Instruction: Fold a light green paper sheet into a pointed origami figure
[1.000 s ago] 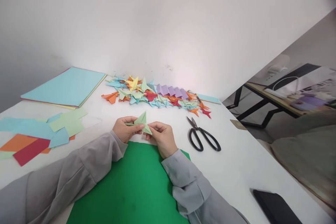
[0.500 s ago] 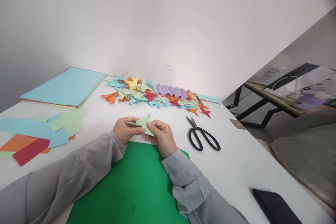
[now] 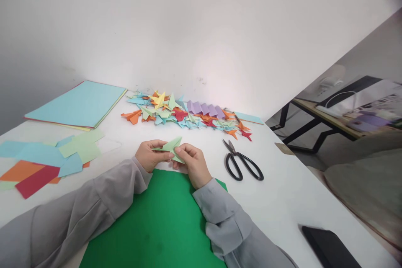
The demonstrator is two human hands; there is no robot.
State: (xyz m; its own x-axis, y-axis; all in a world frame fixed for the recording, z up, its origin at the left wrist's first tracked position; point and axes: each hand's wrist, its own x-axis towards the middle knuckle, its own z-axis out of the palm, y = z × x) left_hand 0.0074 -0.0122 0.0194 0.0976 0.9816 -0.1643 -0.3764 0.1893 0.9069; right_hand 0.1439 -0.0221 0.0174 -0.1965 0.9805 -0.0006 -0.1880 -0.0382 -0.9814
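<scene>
Between both hands is a small light-green folded paper piece (image 3: 171, 145) with pointed flaps, held just past the far edge of a green sheet (image 3: 157, 217). My left hand (image 3: 149, 155) pinches its left side, thumb along the near edge. My right hand (image 3: 195, 163) grips it from the right, with the thumb pressed on its face. Some right fingers are hidden behind the paper. Beyond the hands lies a heap of folded paper shapes (image 3: 180, 115) in orange, blue, green, red and yellow, with a purple pleated strip (image 3: 205, 109) among them.
Black-handled scissors (image 3: 237, 161) lie open on the white table to the right. Loose coloured paper pieces (image 3: 47, 155) spread at left, below a stack of large sheets (image 3: 78, 102). A black flat object (image 3: 329, 245) sits near the right edge. A wall (image 3: 188, 29) rises behind.
The light-green paper has tilted slightly, and its right flap sits a little lower under my right thumb. Both hands stay in nearly the same place.
</scene>
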